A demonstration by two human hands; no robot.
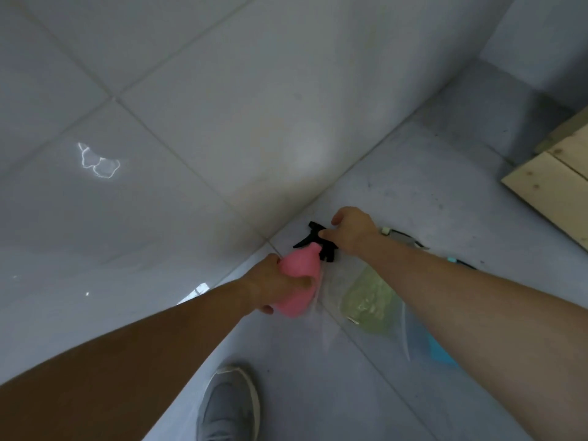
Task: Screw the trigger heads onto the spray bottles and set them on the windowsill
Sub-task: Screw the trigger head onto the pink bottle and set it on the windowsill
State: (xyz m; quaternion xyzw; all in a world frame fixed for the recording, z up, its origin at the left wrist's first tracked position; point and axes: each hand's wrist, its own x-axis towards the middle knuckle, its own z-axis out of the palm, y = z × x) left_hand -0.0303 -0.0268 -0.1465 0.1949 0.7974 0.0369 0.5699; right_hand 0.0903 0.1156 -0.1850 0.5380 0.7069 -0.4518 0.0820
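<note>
Pink spray bottle [300, 264] sits just below the middle of the head view, raised above the pale floor [318, 393] close to the foot of the tiled wall [191, 122]. The left hand [267, 281] comes in from 8 o'clock and grips the body of the bottle, fingers and thumb curled around it. I think this grip is to keep the bottle from turning when the head is twisted.

At 1 o'clock from the bottle, the right hand [353, 230] pinches the black trigger head [328, 252] between thumb and fingers. The collar of the head is right beside the neck of the bottle, touching it or almost, and a thin clear tube hangs from it beside the bottle. It looks not yet seated. The step in hand seems to be guiding the tube in and lining up the collar with the neck.

At 4 o'clock from the pink bottle, a yellow-green bottle [369, 300] lies on the floor without its head. A blue bottle [440, 350] lies further toward 4 o'clock, partly hidden by the right forearm. A grey trigger head [404, 238] and a teal trigger head [461, 262] lie at 3 o'clock, near these bottles, probably kept within reach for their turn.

Wooden boards [553, 179] lie at 2 o'clock, a grey shoe [229, 405] at 6 o'clock. No windowsill is in view.
</note>
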